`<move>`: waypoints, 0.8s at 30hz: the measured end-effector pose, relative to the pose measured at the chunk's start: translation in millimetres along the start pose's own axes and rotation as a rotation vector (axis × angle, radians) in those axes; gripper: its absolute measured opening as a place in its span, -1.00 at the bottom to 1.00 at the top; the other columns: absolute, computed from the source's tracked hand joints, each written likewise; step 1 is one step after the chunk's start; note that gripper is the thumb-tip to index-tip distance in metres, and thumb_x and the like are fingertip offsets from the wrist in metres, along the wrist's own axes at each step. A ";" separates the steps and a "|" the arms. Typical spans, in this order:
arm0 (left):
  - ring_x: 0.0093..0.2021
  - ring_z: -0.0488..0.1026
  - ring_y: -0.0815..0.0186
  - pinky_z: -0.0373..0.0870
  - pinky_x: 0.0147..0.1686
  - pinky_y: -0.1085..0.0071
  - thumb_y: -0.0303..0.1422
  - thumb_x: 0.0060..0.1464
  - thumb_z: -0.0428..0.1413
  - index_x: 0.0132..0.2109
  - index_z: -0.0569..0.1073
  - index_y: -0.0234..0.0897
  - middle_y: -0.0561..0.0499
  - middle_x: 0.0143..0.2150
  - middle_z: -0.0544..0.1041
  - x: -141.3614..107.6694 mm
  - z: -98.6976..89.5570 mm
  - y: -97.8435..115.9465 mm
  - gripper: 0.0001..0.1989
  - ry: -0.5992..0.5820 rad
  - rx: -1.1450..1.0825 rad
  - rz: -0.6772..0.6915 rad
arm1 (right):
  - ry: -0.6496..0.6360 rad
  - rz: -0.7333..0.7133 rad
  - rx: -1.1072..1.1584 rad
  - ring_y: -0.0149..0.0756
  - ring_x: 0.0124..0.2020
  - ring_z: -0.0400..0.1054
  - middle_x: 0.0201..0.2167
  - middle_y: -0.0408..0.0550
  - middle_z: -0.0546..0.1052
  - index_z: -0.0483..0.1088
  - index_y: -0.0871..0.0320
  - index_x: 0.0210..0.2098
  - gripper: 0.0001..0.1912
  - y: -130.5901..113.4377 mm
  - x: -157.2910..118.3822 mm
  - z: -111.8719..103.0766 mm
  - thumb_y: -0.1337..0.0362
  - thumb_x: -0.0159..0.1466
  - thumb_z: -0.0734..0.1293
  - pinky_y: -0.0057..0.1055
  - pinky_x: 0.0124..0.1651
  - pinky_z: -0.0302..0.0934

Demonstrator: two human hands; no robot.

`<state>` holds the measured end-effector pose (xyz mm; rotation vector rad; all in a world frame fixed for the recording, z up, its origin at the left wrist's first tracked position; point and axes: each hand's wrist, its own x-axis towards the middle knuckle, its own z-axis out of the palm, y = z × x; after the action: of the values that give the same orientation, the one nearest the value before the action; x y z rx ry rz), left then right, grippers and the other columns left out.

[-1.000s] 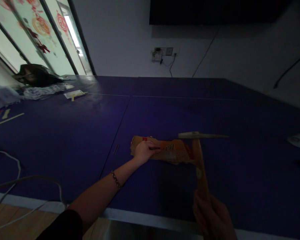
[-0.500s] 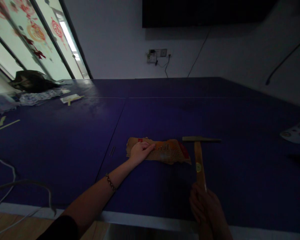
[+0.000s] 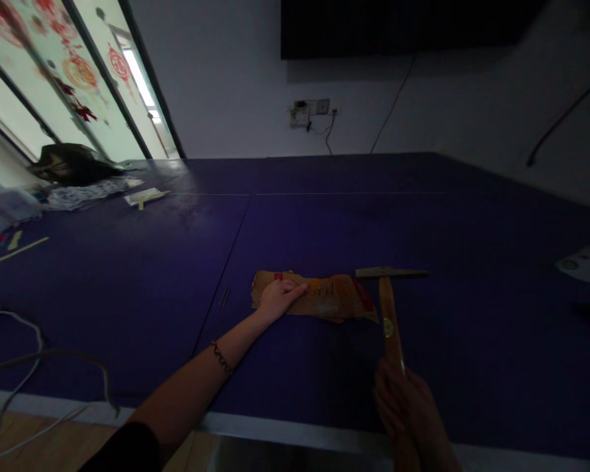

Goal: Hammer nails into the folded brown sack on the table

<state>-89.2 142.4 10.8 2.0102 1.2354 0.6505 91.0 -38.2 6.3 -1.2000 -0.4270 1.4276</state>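
My left hand (image 3: 278, 296) rests on the left part of a torn brown piece of cardboard (image 3: 341, 303), thumb stretched out to the right and fingers lying on it, partly bent. Red patches and short dark upright marks show on the cardboard; I cannot tell whether the marks are print or thin pins. In my right hand (image 3: 398, 400) is a hammer (image 3: 388, 298), gripped by its wooden handle. Its narrow metal head sits just past the cardboard's right end, low over the table. Left of the cardboard lie a couple of thin metal pieces, perhaps nails (image 3: 225, 296).
The dark blue table (image 3: 177, 262) has a seam left of the cardboard. White cables (image 3: 34, 357) loop over its front left edge. A black bag (image 3: 76, 164), papers (image 3: 86, 193) and yellow strips (image 3: 17, 252) lie at the left. A patterned item (image 3: 587, 262) is at the far right.
The view has shifted slightly. The hammer head has moved a little left, toward the cardboard. My left hand stays in place on the cardboard.
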 end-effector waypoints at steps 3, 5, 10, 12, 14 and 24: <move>-0.26 0.44 0.32 0.30 -0.27 0.53 -0.11 0.08 -0.12 -0.44 0.52 -0.25 0.06 -0.36 0.54 -2.1 2.1 0.0 -0.57 0.059 0.003 0.021 | -0.005 0.007 0.031 -0.59 -0.97 -0.02 -0.93 -0.32 0.20 0.17 0.19 -0.77 -0.52 -1.9 0.5 0.4 -0.01 -0.19 0.45 -0.61 -0.96 0.01; -0.30 0.44 0.31 0.31 -0.29 0.51 -0.13 0.10 -0.15 -0.42 0.52 -0.27 0.04 -0.39 0.54 -4.0 3.5 0.6 -0.56 0.114 -0.008 -0.008 | 0.001 -0.001 0.039 -0.59 -0.97 -0.02 -0.93 -0.32 0.20 0.19 0.19 -0.76 -0.54 -1.8 0.7 0.0 0.00 -0.18 0.46 -0.62 -0.95 0.00; -0.36 0.44 0.32 0.32 -0.31 0.47 -0.24 0.11 -0.13 -0.35 0.51 -0.36 -0.01 -0.40 0.53 -3.5 -8.7 9.5 -0.63 0.307 -0.104 -0.015 | 0.000 -0.010 0.026 -0.60 -0.96 -0.01 -0.92 -0.32 0.20 0.19 0.19 -0.75 -0.55 2.3 4.3 -4.7 0.00 -0.14 0.44 -0.63 -0.93 0.00; -0.36 0.44 0.33 0.31 -0.33 0.49 -0.31 0.05 -0.04 -0.29 0.50 -0.36 -0.02 -0.37 0.53 -2.7 -25.5 12.4 -0.73 0.375 -0.127 -0.010 | -0.010 -0.004 0.019 -0.58 -0.96 -0.01 -0.92 -0.31 0.19 0.19 0.19 -0.76 -0.54 3.9 6.7 -7.0 -0.01 -0.12 0.43 -0.62 -0.93 0.00; -0.40 0.43 0.35 0.30 -0.38 0.52 -0.38 -0.03 0.04 -0.27 0.50 -0.36 -0.02 -0.38 0.53 -5.3 -48.3 10.7 -0.79 0.402 -0.083 -0.033 | -0.029 0.005 0.016 -0.58 -0.96 -0.01 -0.93 -0.31 0.19 0.18 0.18 -0.77 -0.54 4.8 8.5 -8.8 -0.02 -0.11 0.42 -0.61 -0.93 -0.01; -0.40 0.46 0.30 0.24 -0.43 0.51 -0.39 -0.10 0.09 -0.38 0.53 -0.31 -0.01 -0.43 0.55 -65.8 -111.4 -35.0 -0.86 0.209 0.404 -0.390 | -0.029 -0.004 -0.014 -0.59 -0.95 -0.04 -0.90 -0.33 0.16 0.17 0.16 -0.72 -0.55 5.9 4.6 -8.3 -0.04 -0.06 0.38 -0.62 -0.90 -0.05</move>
<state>-215.9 126.3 51.7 1.9560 1.9511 0.4502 95.8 -38.7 -3.8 -1.1902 -0.4594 1.4417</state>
